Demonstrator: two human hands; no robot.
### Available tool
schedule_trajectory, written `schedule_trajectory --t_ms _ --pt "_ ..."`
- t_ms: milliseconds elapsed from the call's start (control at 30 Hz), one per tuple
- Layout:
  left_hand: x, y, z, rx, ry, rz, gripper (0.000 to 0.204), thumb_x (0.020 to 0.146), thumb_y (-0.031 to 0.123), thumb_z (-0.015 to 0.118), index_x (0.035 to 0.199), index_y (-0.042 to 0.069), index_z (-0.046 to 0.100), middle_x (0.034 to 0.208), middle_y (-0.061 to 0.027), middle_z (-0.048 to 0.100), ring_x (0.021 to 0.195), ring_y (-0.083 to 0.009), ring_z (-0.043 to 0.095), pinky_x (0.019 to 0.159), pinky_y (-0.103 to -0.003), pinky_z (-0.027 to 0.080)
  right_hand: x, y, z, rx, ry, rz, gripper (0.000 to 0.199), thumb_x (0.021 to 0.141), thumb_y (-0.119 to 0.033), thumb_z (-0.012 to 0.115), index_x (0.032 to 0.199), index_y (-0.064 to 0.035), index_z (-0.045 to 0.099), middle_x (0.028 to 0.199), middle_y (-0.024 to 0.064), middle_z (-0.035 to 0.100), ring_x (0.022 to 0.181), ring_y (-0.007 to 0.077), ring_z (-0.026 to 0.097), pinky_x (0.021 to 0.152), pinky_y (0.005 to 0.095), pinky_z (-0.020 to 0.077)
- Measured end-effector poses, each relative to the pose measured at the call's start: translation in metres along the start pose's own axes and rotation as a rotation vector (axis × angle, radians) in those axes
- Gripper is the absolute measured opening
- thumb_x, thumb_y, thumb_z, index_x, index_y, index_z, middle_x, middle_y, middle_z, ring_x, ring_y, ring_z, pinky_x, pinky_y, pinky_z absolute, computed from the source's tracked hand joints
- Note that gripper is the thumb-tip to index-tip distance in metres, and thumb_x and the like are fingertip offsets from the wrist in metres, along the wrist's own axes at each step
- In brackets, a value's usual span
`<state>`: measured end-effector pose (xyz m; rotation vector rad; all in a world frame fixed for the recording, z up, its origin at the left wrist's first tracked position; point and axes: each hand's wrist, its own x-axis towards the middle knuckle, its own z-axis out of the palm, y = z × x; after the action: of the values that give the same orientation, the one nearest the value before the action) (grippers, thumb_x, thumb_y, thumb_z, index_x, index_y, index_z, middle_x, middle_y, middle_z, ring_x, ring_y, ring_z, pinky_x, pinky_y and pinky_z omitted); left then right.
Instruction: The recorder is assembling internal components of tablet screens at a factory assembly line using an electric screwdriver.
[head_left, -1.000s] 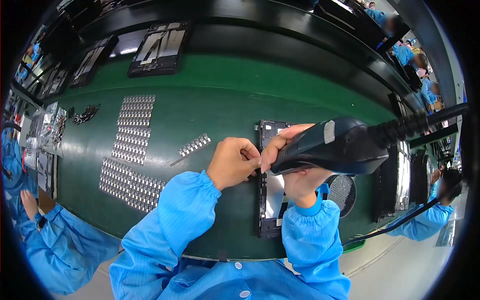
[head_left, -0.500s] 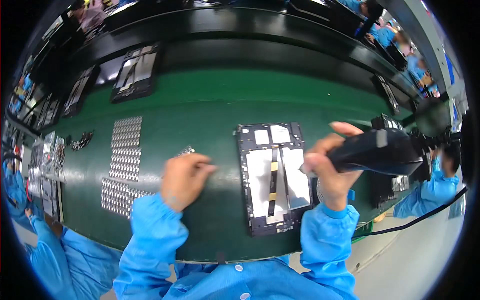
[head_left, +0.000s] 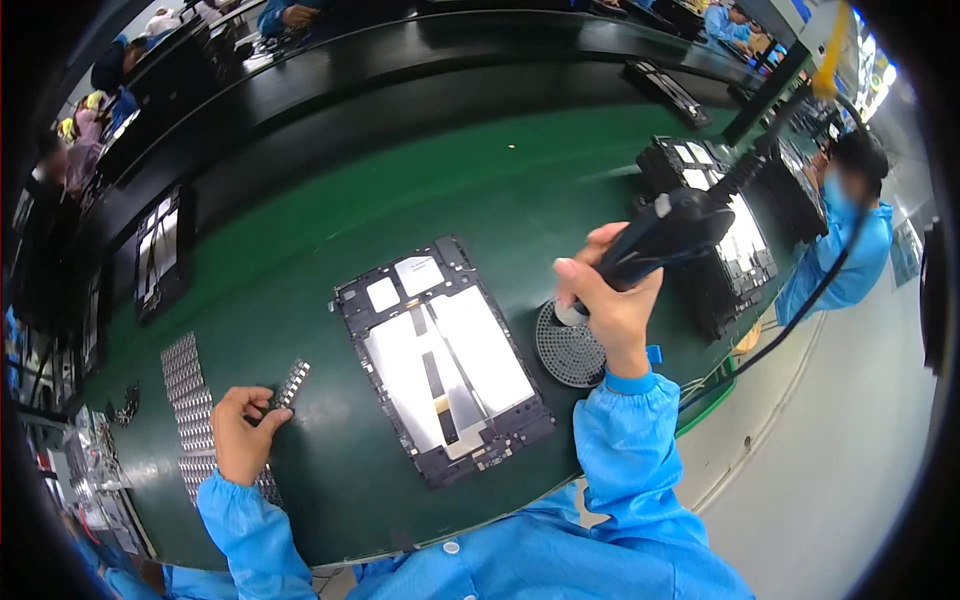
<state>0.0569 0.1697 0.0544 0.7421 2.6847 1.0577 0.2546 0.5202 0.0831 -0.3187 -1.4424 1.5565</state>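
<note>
My left hand [head_left: 245,435] is closed in a pinch at the lower end of a small strip of silvery pieces [head_left: 292,384], left of the opened tablet. My right hand [head_left: 615,310] grips a black corded power screwdriver [head_left: 665,238], its body slanting up to the right. Below its front end lies a round grey perforated disc [head_left: 572,352]; the tip is hard to see, so contact cannot be told. Between my hands, the opened tablet [head_left: 445,365] lies flat, showing white panels, a dark ribbon cable and a black frame.
Sheets of small silvery pieces [head_left: 190,405] lie left of my left hand. A stack of opened tablets [head_left: 715,240] stands at the right, and another tablet [head_left: 160,250] lies far left. A co-worker in blue [head_left: 850,240] sits beyond the stack. A dark raised ledge runs along the back.
The whole view has turned. My right hand with the screwdriver has gone from the tablet's right edge to above the disc. My left hand has moved left, now pinching the strip.
</note>
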Motion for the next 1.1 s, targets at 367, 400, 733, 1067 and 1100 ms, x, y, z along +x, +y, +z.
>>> schedule_trajectory --t_ms 367,400,733,1067,1100 --pt "0.007 0.001 -0.005 -0.093 -0.217 -0.113 0.023 0.060 -0.008 0.077 0.074 -0.001 0.060 0.065 0.0000 0.055 0.055 -0.0040 0.047 0.050 -0.017 0.038 0.002 0.006 -0.001 -0.028 -0.078 0.025 0.032 0.070 0.009 0.070 0.095 0.0003 0.051 0.059 0.0063 0.058 0.047 0.0120 0.056 0.043 0.0233 0.0426" --pt "0.007 -0.001 -0.006 -0.155 -0.244 -0.136 0.023 0.061 -0.010 0.076 0.074 0.000 0.059 0.064 0.0007 0.055 0.056 -0.0043 0.049 0.051 -0.017 0.041 0.002 0.007 -0.002 -0.034 -0.086 0.032 0.032 0.070 0.008 0.071 0.094 0.0001 0.052 0.059 0.0060 0.058 0.047 0.0116 0.056 0.043 0.0233 0.0427" --pt "0.014 0.008 -0.006 -0.071 -0.246 -0.084 0.020 0.061 -0.007 0.077 0.074 -0.006 0.062 0.065 -0.0042 0.061 0.060 -0.0075 0.056 0.055 -0.020 0.047 -0.002 0.008 0.001 -0.018 -0.102 0.033 0.028 0.073 -0.001 0.074 0.092 -0.0001 0.053 0.061 0.0016 0.057 0.049 0.0069 0.054 0.044 0.0208 0.0404" --pt "0.028 0.022 -0.012 0.103 -0.330 -0.062 0.022 0.058 0.001 0.082 0.064 -0.006 0.062 0.055 -0.0083 0.061 0.051 -0.0106 0.057 0.048 -0.023 0.045 -0.004 0.002 0.004 -0.076 -0.070 0.035 0.031 0.071 0.006 0.071 0.095 -0.0001 0.051 0.061 0.0049 0.058 0.048 0.0108 0.055 0.043 0.0227 0.0427" --pt "0.029 0.022 -0.013 0.086 -0.331 -0.082 0.022 0.057 0.002 0.082 0.062 -0.005 0.062 0.055 -0.0093 0.061 0.051 -0.0124 0.058 0.047 -0.024 0.045 -0.004 -0.001 0.006 -0.098 -0.046 0.041 0.036 0.070 0.011 0.069 0.098 -0.0001 0.049 0.059 0.0066 0.057 0.046 0.0134 0.055 0.043 0.0240 0.0441"
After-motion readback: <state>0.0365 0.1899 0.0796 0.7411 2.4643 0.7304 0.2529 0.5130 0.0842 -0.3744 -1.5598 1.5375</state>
